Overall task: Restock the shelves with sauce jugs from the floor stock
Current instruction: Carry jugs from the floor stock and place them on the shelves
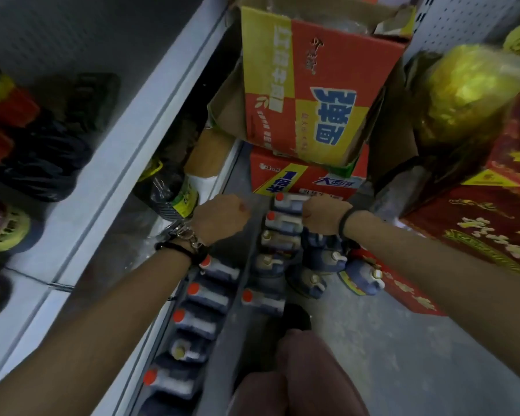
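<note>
Several blue sauce jugs with red or pale caps stand in a row [284, 223] along the floor beside the shelf base. More jugs [207, 295] line the bottom shelf, and a few lie tipped on the floor [362, 276]. My left hand [221, 219] hangs curled over the gap between the bottom shelf and the floor row, its fingers hidden beneath it. My right hand [324, 216] is closed at the far end of the floor row, directly above a blue jug [321, 249] that it seems to grip by the top.
A white shelf edge [126, 163] runs diagonally on the left, with dark bottles [6, 109] on it. Stacked red and yellow cartons [309, 85] block the aisle ahead. A red carton [481, 217] and a yellow wrapped bundle [469, 91] stand on the right. My knees [297, 373] are below.
</note>
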`<state>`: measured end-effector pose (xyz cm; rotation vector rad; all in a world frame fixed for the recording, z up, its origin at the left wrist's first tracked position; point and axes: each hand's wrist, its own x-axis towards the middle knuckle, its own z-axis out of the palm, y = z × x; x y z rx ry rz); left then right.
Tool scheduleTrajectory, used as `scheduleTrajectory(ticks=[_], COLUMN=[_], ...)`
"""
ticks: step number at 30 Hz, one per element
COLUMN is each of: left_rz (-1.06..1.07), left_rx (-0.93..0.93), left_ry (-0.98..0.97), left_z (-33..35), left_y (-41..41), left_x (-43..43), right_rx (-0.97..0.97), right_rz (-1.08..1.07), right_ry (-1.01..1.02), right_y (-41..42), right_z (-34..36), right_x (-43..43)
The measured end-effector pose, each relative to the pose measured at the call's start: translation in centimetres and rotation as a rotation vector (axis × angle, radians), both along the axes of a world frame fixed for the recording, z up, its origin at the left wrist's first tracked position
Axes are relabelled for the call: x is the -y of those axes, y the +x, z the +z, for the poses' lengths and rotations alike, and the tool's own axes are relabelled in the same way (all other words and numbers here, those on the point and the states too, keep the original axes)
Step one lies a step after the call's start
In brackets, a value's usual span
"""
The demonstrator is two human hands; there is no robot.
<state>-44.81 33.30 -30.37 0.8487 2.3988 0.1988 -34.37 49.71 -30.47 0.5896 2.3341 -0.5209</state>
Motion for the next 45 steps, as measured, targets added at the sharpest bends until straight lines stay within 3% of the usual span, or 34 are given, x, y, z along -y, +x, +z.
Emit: scheduleTrajectory(ticks=[4,11,23,26,30,36,40,45], left_rz=[-0.036,-0.035,-0.142,-0.139,-0.142,-0.159,-0.191,-0.181], left_rx=[0.087,0.063,-0.017,-0.02,-0.002,0.045,0.083,0.076], left_ry=[0.007,-0.038,0.036,0.036,0.017,-0.073,-0.068,-0.019], left_z=[-8.0,-24.0,-39.4,-42.4,-45.5,-48.7,-49.5,-50.3], left_y=[-1.3,-1.9,-2.3,-2.1,-2.1,-2.6,-2.9,-3.2], left_x=[-0.7,-2.3,-5.8,-6.0,-6.0,-5.6,-4.8,-4.0], right_rx=[0.07,0.088,0.097,0.018,-0.005,-0.145,-0.211,-0.253], right_rz=[0.051,0.201,0.13,0.162,0.126,0.008,-0.03,-0.046], right_ry=[0.018,0.052,0.208,0.274,0.12,0.091,-0.034,-0.046], right_y=[-1.7,-3.3,-5.3,-5.7,-6.2,-6.3,-6.1,-5.9], right_z=[-8.9,-23.9,-43.6,-45.9,-47.9,-48.7,-48.4,-47.6], right_x=[-1.0,-1.9,-3.2,-3.9,-4.3,-4.7,-4.9,-4.4])
